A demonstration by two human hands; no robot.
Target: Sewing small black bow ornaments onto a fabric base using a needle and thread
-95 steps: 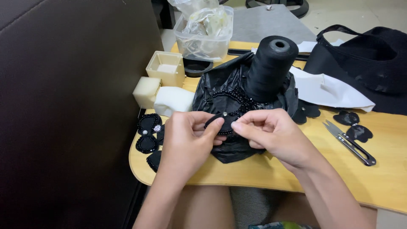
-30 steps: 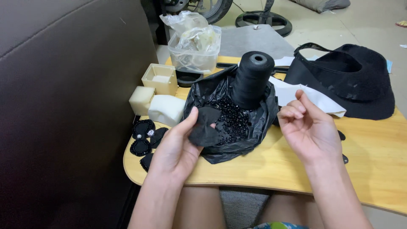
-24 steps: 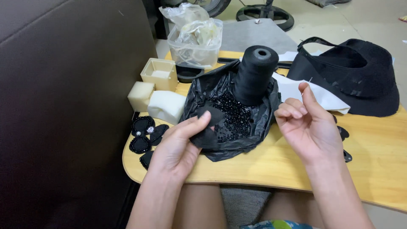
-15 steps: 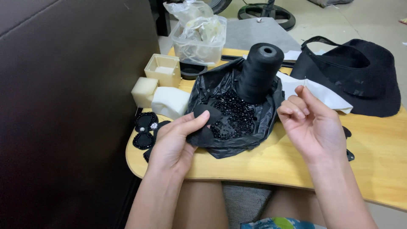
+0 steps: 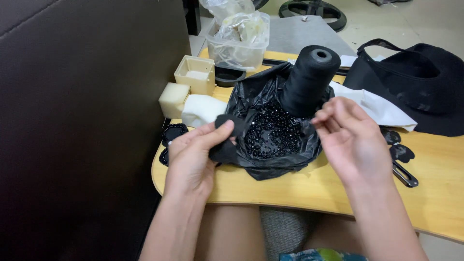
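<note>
My left hand (image 5: 195, 157) pinches a small black fabric piece (image 5: 225, 141) between thumb and fingers at the left rim of a black plastic bag (image 5: 270, 159). The bag lies open on the wooden table (image 5: 435, 203) and holds a heap of small black beads (image 5: 271, 135). A large spool of black thread (image 5: 309, 79) stands at the bag's far side. My right hand (image 5: 353, 140) hovers by the bag's right rim, just below the spool, with thumb and fingertips pressed together; I cannot tell what, if anything, is between them.
Several black beaded patches (image 5: 171, 135) lie at the table's left edge. Cream foam blocks (image 5: 200, 108) and a small cream box (image 5: 195, 73) stand behind them. A clear tub of plastic (image 5: 239, 38) sits at the back. Black cloth (image 5: 415, 87), white paper (image 5: 377, 104) and snips (image 5: 403, 174) lie right.
My hands have parted since they worked together over the bag. The left hand still holds the fabric piece by the bag's left rim; the right hand has come back toward the bag.
</note>
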